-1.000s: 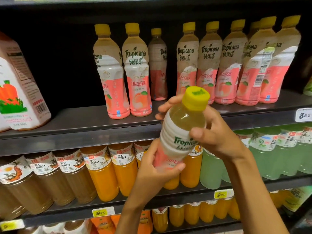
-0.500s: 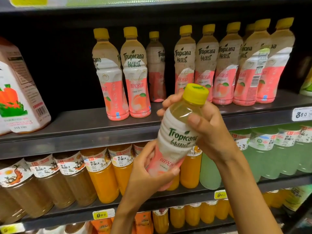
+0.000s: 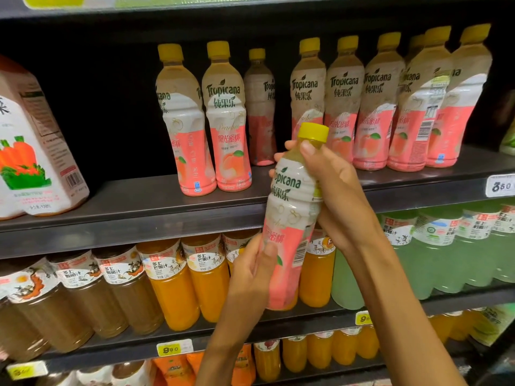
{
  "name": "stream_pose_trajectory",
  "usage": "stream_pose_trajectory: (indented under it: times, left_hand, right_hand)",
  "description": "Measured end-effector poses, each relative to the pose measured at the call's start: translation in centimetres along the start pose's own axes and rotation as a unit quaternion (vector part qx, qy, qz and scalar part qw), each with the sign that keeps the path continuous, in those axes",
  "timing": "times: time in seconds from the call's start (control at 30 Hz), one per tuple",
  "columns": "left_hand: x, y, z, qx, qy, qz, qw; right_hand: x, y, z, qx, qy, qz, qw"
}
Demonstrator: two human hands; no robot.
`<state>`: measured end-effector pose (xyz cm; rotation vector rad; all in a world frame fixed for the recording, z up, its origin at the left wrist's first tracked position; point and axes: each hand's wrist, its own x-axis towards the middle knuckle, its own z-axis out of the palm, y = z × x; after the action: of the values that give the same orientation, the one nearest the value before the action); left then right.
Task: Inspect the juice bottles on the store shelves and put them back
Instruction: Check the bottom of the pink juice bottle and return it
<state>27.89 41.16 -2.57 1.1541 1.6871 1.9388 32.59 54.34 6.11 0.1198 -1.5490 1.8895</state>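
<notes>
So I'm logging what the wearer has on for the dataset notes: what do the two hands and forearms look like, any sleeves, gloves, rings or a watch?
Both are bare. The left hand and right hand wear no gloves, and no rings show on the visible fingers. Both forearms are uncovered down to the bottom of the picture, with no sleeve, watch or bracelet in view. Fingernails look short and unpainted.

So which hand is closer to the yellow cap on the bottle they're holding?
The right hand. It grips the held bottle near the top, its thumb just under the yellow cap. The left hand holds the pink bottom part, far below the cap.
</notes>
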Motion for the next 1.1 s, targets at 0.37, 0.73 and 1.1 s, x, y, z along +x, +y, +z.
stream_pose_trajectory:
  times: [0.37,0.73,1.1]
  left_hand:
    - [0.0,-0.1,0.7,-0.112,-0.034,-0.106,0.987]
    - [0.6,0.1,1.6,-0.066,0.112,-0.004,0.991]
    - [1.3,-0.1,1.1,-0.309,-0.068,-0.154,0.936]
  right_hand:
    - [0.6,0.5,0.2,0.059,-0.02,0.041,0.997]
    - [0.3,-0.4,0.5,0.025,-0.001,0.007,1.0]
    - [1.2,-0.1,0.5,0.052,-0.035,0.056,0.996]
